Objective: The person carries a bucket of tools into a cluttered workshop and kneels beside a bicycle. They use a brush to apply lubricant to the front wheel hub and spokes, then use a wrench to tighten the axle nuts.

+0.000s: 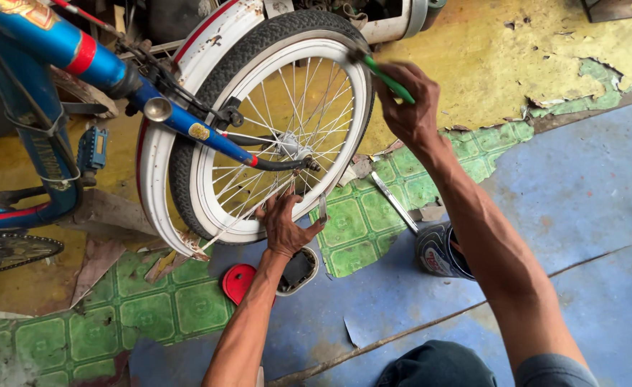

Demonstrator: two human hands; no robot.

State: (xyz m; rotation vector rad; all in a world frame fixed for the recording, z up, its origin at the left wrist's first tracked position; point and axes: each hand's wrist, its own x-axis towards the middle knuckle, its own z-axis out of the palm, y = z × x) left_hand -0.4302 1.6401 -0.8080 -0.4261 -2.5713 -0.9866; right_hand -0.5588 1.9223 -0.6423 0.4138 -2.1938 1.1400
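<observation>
Green-handled brush (387, 79) is pinched in the closed fingers of the right hand (410, 107), and its head is pressed against the black tyre (294, 25) at about two o'clock on the wheel. White rim (352, 136) is gripped at six o'clock by the left hand (283, 223), fingers spread over rim and spokes (294, 107). A white mudguard (154, 179) is seen curving round the wheel from seven to eleven o'clock, beside a blue frame (65, 50). A red reflector (238, 281) and a metal wrench (395, 202) are lying on the green patterned floor (151, 308).
</observation>
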